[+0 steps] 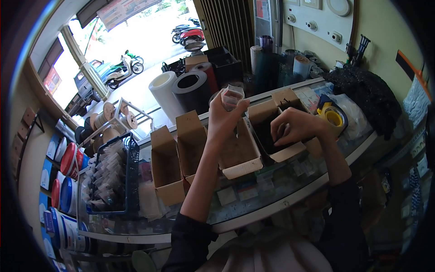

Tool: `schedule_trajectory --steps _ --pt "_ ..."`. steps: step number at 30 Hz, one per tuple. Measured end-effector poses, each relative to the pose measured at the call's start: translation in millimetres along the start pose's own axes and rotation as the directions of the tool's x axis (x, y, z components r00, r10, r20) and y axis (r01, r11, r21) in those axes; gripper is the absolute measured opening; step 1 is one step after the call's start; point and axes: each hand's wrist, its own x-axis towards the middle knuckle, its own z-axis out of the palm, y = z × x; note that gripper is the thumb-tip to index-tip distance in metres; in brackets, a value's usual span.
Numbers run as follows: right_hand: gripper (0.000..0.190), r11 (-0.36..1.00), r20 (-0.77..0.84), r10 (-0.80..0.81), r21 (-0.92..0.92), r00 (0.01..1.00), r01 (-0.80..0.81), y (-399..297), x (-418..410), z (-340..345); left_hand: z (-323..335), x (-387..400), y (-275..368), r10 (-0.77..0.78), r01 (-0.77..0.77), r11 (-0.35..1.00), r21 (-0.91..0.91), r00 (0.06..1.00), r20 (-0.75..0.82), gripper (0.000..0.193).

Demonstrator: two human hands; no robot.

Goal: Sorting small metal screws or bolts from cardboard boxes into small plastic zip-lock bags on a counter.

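Note:
My left hand [221,114] is raised over the row of cardboard boxes and grips a small clear plastic bag [233,94] with its mouth upward. Something reddish shows in or on the bag. My right hand [295,126] hovers above an open cardboard box [289,152] with dark contents; its fingers are curled, and whether they pinch anything is too unclear to see. Between my arms lies an open cardboard box [239,149] with a bare brown bottom visible. Further left are two more open boxes, one at the end [166,170] and one beside it [192,149], partly behind my left forearm.
A dark blue plastic basket [133,176] of filled small bags stands on the glass counter [272,190]. Flat clear bags [149,200] lie beside it. Tape rolls [333,117] and a black net-like heap [367,91] occupy the right end. Large sheet rolls [190,85] stand behind.

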Motion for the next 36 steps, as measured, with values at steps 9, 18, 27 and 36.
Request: schedule_trajectory --steps 9,18,27,36 --pt "0.012 0.968 -0.348 0.125 0.247 0.929 -0.038 11 -17 -5 -2 2 -3 -0.003 0.003 1.0 -0.006 1.0 0.013 0.023" --pt "0.017 0.979 -0.591 0.141 -0.039 0.794 -0.202 8 1 26 -1 3 -8 0.005 -0.005 1.0 -0.004 1.0 0.013 0.025" --pt "0.016 0.966 -0.468 0.162 -0.105 0.869 -0.237 -1 -9 9 -2 4 -14 -0.009 0.009 1.0 0.008 0.999 0.042 0.033" --pt "0.016 0.96 -0.371 0.225 -0.076 0.901 -0.27 -23 -18 6 -4 2 -5 -0.023 0.02 0.999 0.043 0.998 0.065 0.035"
